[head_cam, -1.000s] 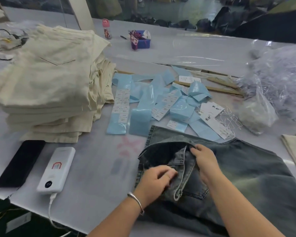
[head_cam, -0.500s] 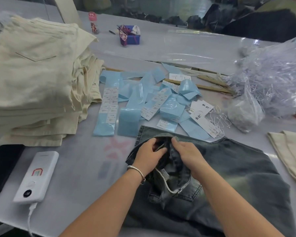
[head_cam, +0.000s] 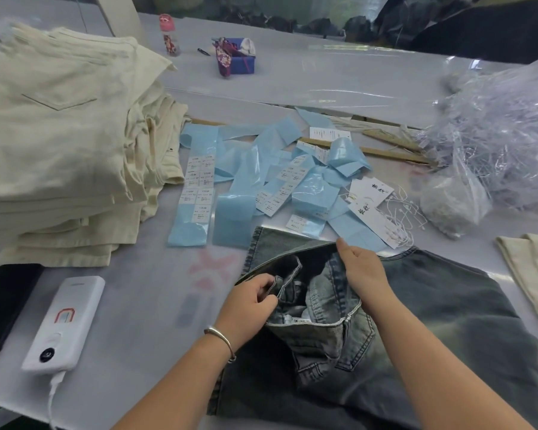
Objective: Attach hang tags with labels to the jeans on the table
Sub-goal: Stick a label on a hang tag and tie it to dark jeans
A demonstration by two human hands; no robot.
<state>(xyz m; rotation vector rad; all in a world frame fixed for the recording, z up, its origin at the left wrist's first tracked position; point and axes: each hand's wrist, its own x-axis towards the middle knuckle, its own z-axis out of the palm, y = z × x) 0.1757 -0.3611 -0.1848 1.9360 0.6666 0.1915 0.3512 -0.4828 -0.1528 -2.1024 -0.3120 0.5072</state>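
A pair of washed grey-blue jeans (head_cam: 448,321) lies flat on the pale surface (head_cam: 143,305) at about five o'clock in the view, its waistband opened up toward the middle. The left hand (head_cam: 249,305), a metal bangle (head_cam: 221,338) on its wrist, has its grip curled round the near edge of the waistband, thumb and fingers pinching the denim. The right hand (head_cam: 362,268) holds the far side of the opening, fingers folded over the cloth; how tightly that grip closes is hard to judge, since the fingertips are hidden behind the fabric. A white label shows inside the waist between the two hands.

Just beyond the jeans, at twelve o'clock from them, lie blue backing strips with white sticker labels (head_cam: 199,184), spread loosely. At one o'clock, touching the waistband's far edge, are white hang tags (head_cam: 373,212) with thin white strings (head_cam: 407,218). At two o'clock sits a heap of clear plastic bags (head_cam: 494,144).

At ten o'clock stands a tall stack of cream trousers (head_cam: 59,135). At eight o'clock a white power bank (head_cam: 64,324) lies with a cable plugged in, beside a black phone (head_cam: 3,305). Far off at twelve o'clock are a small blue box (head_cam: 243,63) and a pink-capped bottle (head_cam: 170,37).
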